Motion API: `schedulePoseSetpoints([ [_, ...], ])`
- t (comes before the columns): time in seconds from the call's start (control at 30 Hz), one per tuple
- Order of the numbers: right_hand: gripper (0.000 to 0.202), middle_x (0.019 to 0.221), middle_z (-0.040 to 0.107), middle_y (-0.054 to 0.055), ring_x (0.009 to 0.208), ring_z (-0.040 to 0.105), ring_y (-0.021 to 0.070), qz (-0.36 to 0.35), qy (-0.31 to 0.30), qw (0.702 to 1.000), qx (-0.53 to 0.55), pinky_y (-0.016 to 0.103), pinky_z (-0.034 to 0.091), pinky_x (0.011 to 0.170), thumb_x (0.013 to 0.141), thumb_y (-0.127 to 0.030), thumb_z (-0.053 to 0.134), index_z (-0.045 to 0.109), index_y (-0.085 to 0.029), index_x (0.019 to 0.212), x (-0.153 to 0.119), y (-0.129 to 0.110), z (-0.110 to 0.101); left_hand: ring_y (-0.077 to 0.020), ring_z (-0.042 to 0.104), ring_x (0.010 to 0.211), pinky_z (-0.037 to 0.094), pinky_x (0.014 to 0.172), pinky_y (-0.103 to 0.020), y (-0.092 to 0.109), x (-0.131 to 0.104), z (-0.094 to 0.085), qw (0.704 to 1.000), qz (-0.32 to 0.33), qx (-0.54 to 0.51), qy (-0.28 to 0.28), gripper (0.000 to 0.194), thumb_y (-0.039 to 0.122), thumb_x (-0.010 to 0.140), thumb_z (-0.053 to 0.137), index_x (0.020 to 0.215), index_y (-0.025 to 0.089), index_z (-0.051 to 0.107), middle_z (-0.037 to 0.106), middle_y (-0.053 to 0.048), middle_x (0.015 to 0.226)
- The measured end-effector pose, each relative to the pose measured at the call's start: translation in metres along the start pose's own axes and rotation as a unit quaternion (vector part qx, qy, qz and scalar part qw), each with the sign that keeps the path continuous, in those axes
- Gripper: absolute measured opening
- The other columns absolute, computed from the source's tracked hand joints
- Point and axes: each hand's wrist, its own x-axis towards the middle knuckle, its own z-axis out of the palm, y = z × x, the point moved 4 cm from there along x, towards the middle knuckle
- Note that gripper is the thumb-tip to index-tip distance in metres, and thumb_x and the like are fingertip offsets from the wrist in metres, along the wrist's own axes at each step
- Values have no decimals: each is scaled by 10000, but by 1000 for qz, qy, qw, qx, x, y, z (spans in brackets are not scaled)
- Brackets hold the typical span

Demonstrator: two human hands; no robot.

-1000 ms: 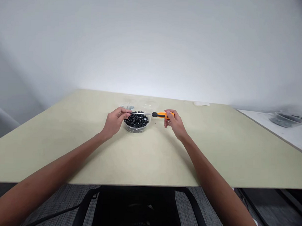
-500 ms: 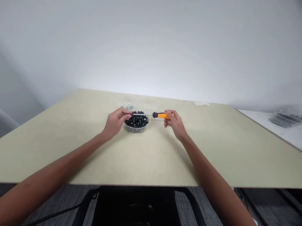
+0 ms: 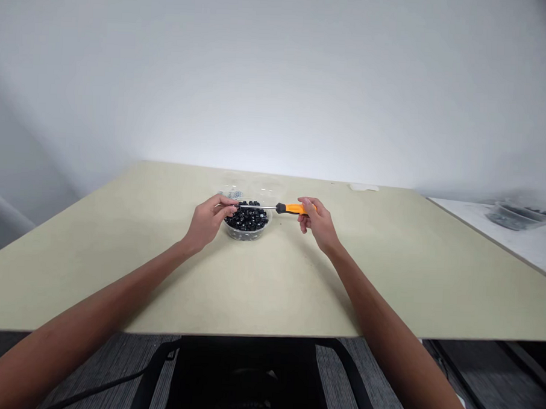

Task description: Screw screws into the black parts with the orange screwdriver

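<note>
An orange and black screwdriver [image 3: 289,209] lies level in the air, its shaft pointing left. My right hand [image 3: 318,223] is closed round the end of its handle. At the tip of the shaft, my left hand [image 3: 209,220] pinches a small dark piece, mostly hidden by the fingers. Below the shaft stands a clear round tub [image 3: 247,235] full of small black pieces [image 3: 253,220]. Behind it is a clear container [image 3: 231,186] with small shiny parts inside.
The pale table [image 3: 260,288] reaches to the wall, with a flat white object [image 3: 364,187] near its back edge. On a white surface [image 3: 534,243] at the right sits another clear container [image 3: 523,212] with dark pieces. A black chair [image 3: 247,378] is below the front edge.
The fingers of my right hand have shifted slightly on the handle. My left hand and the tub look the same.
</note>
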Motion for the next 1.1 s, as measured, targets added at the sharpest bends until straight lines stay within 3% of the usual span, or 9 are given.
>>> schedulePoseSetpoints([
  [0.1,557,889,580,38,701,574,106,-7,-22,1000,15,236,509,581,851,-586,585,497,-201,1244,0,3,1,-183,663,828,546,829,-344,-2,1,-1,1000,1,-5,8,203,382,842,669,900,188,668,712,-60,1006],
  [0.2,552,1035,568,43,876,586,131,-17,-43,998,48,271,556,671,824,-464,642,457,-235,1292,1,5,1,-183,665,831,545,838,-347,-3,1,-2,1000,3,-10,13,210,384,844,666,908,184,668,710,-61,1013],
  [0.33,550,843,548,-1,680,557,85,-14,-22,998,55,264,532,650,830,-472,639,454,-203,1272,1,5,0,-186,669,863,545,858,-348,-2,1,-1,1000,7,-10,4,198,370,851,657,915,183,672,711,-55,974],
  [0.5,515,653,473,-32,471,443,68,4,8,1000,3,217,394,450,878,-615,536,506,-179,1150,-1,1,1,-194,672,868,549,853,-357,0,0,1,1000,-1,-15,1,193,364,838,672,898,181,669,714,-60,986],
  [0.6,519,676,485,-19,519,477,80,5,5,1000,-2,225,433,479,882,-627,520,514,-179,1144,-1,2,2,-181,671,847,553,833,-337,0,-1,2,1000,6,-22,1,175,353,843,670,887,183,667,715,-53,995],
  [0.73,509,1005,568,51,819,576,129,-15,-19,999,42,259,537,607,829,-543,616,514,-205,1197,1,6,2,-170,670,833,550,829,-323,-2,0,0,1000,10,-13,18,166,340,852,664,912,186,674,716,-45,999],
  [0.8,514,1059,556,49,877,574,135,-23,-32,997,62,268,549,646,810,-479,645,502,-223,1233,3,8,1,-173,671,837,549,832,-327,-3,1,-1,1000,6,-9,22,173,342,852,665,924,185,676,716,-49,1008],
  [1.1,541,778,546,-8,587,537,75,-23,-3,998,53,260,504,620,805,-541,658,509,-186,1184,1,0,1,-179,673,859,548,834,-325,-5,1,-1,1000,9,-22,11,152,327,847,670,914,191,677,714,-41,977],
])
